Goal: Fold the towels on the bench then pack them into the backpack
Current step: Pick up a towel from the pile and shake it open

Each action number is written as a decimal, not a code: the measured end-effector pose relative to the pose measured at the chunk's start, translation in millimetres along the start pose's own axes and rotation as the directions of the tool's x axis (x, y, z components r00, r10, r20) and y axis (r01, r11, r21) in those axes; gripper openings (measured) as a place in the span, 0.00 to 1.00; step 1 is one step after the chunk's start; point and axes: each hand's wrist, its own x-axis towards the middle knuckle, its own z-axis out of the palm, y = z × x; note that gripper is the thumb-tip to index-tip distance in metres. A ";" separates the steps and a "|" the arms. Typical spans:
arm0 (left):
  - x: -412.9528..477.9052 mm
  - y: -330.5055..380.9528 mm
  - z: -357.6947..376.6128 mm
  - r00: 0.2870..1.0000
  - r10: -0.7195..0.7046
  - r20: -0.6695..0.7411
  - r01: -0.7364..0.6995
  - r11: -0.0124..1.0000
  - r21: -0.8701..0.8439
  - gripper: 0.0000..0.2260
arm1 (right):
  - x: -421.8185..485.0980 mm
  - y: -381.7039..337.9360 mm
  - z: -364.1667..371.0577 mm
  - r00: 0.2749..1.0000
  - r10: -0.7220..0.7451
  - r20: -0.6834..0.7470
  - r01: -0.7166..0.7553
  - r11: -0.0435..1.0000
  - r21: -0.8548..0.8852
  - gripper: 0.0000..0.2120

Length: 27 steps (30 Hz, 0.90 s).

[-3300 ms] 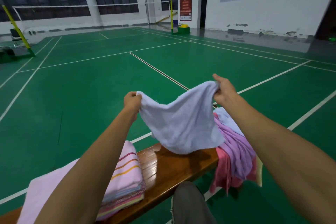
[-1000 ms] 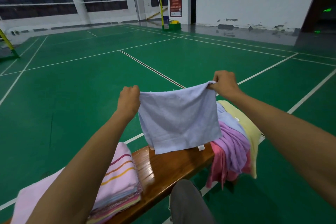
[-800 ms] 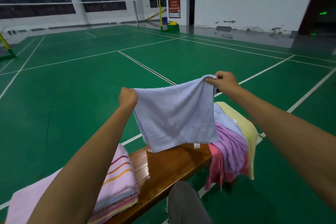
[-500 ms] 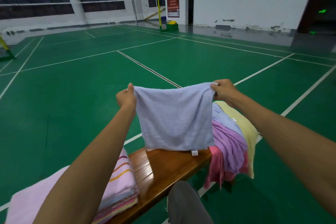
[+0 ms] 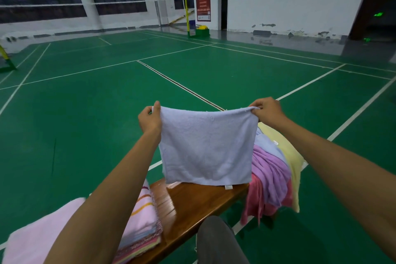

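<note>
Wooden table nearest, folded stack at its left end, loose pile at its right. Above it the pale blue towel, slack a moment ago, now hangs flat, left hand and right hand fingers pinching its top corners: ready for folding. No backpack visible.

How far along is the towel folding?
Done: a folded stack lies at the bench's left end. In hand: left hand and right hand hold a pale blue towel by its top corners. Left: the unfolded pile; no backpack in view.
</note>
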 end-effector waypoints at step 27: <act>48.7 -10.5 -26.9 0.999 -0.043 -0.028 0.047 0.987 0.157 0.16 | 57.3 -43.0 63.1 0.930 0.349 -0.117 -0.276 0.872 0.405 0.19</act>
